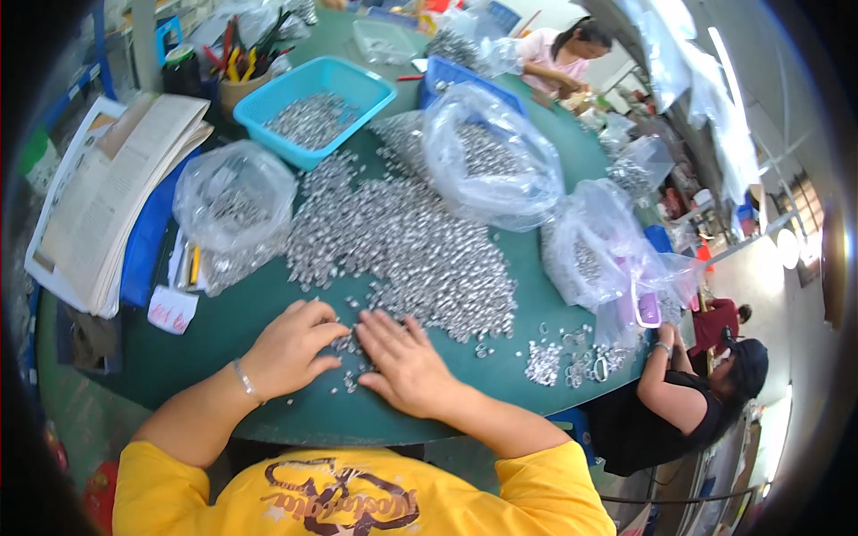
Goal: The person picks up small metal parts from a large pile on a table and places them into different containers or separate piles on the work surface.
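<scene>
Small shiny silver metal pieces (429,259) lie heaped across the middle of the green table. Just below the heap, my left hand (290,348) rests at a few loose pieces (349,344), its fingers bent and the thumb apart from the forefinger. No held piece shows in it, though its palm is hidden. My right hand (407,368) lies flat on the table to the right of those pieces, fingers stretched out and pointing at the heap. Both hands are close together, with the scattered pieces between them.
A turquoise basket (317,154) and clear plastic bags (234,198) of pieces stand around the heap. Papers (134,192) lie at left, beside a tool holder (239,89). Small rings (581,364) lie at right. A co-worker in black (666,406) sits at right, another person (559,61) beyond.
</scene>
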`<action>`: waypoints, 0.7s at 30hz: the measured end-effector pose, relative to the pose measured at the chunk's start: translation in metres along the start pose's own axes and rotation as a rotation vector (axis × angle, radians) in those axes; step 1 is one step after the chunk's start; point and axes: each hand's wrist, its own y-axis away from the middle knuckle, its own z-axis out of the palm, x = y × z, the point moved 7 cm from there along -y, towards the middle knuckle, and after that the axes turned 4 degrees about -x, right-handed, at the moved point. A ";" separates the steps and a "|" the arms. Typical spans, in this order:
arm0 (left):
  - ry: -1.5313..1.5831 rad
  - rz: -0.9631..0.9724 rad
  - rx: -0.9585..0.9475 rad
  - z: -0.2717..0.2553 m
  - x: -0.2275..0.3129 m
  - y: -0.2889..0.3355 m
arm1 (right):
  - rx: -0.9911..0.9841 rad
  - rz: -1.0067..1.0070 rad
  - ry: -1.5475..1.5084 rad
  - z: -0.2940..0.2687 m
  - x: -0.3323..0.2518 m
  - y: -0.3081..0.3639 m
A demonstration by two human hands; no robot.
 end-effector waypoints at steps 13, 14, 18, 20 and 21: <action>-0.018 -0.063 0.066 0.010 -0.023 0.015 | 0.038 -0.078 -0.106 0.009 -0.021 0.018; -0.030 -0.077 0.076 0.010 -0.027 0.015 | 0.166 -0.027 -0.160 0.002 -0.005 0.017; 0.003 -0.105 0.109 0.004 -0.032 0.015 | 0.370 0.082 -0.111 -0.016 0.026 -0.008; 0.025 -0.105 0.113 0.006 -0.030 0.013 | 0.311 0.097 -0.077 -0.014 0.030 -0.016; 0.039 -0.111 0.121 0.005 -0.030 0.012 | 0.254 0.103 -0.048 -0.010 0.031 -0.021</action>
